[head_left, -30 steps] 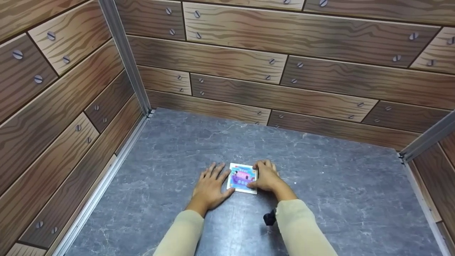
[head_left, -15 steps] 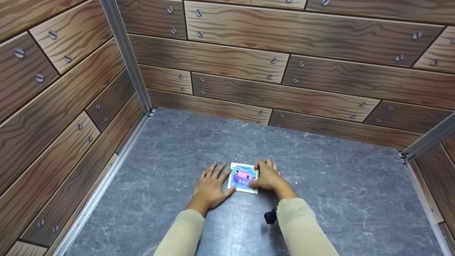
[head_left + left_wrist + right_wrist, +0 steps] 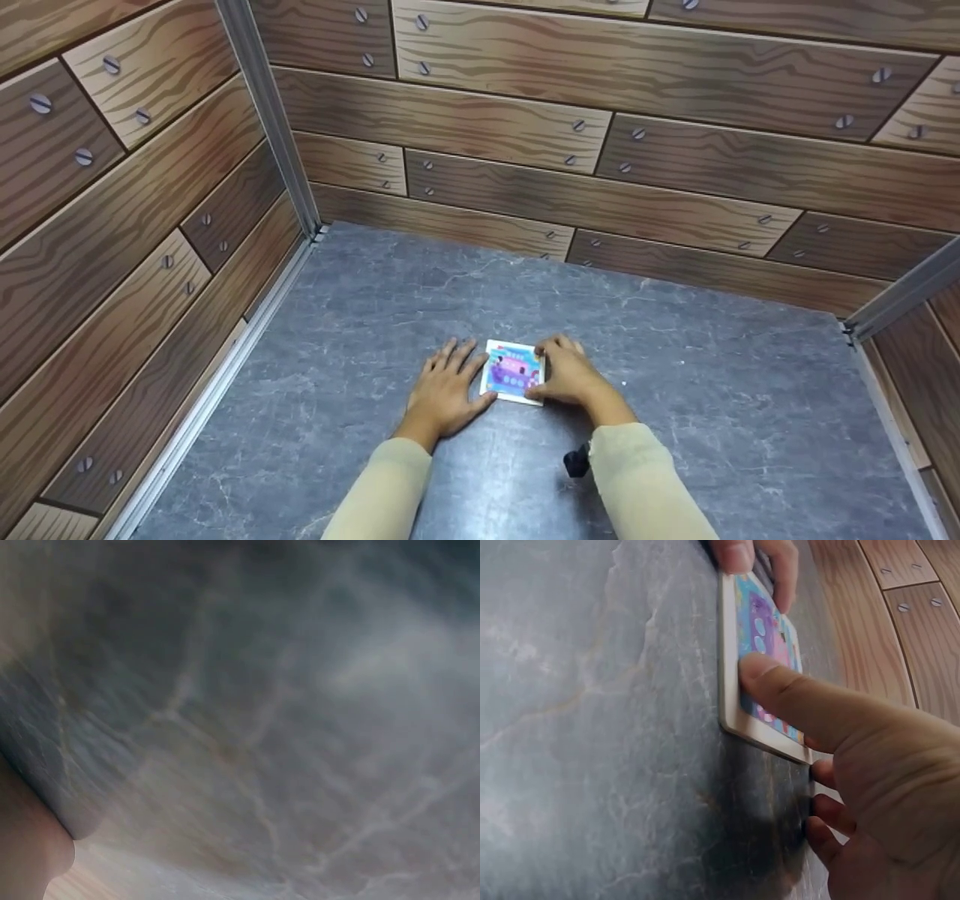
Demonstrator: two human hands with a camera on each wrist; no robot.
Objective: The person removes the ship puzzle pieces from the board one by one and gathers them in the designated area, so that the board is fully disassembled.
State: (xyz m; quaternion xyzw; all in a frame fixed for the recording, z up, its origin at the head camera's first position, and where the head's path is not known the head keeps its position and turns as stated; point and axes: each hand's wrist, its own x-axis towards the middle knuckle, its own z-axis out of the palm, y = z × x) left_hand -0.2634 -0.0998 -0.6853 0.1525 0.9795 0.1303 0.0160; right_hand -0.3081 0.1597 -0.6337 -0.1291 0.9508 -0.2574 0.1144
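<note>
A small square picture board with a white border and a pink, purple and blue print lies on the grey marbled surface. My left hand rests flat beside it, fingers spread, with the index fingertip and thumb tip at its left edge. My right hand grips the right side of the board. In the right wrist view the right thumb lies on the printed face, while the other fingers curl at the side edge. The left wrist view mostly shows blurred surface, with a bit of skin at lower left.
Wood-print panels rise at the back and sides. A metal post stands in the left corner, and a metal rail follows the left edge. A small black object sits against my right sleeve.
My right forearm has shifted slightly to the right. The board and both hands otherwise stay almost in place, and the head view has tilted a little.
</note>
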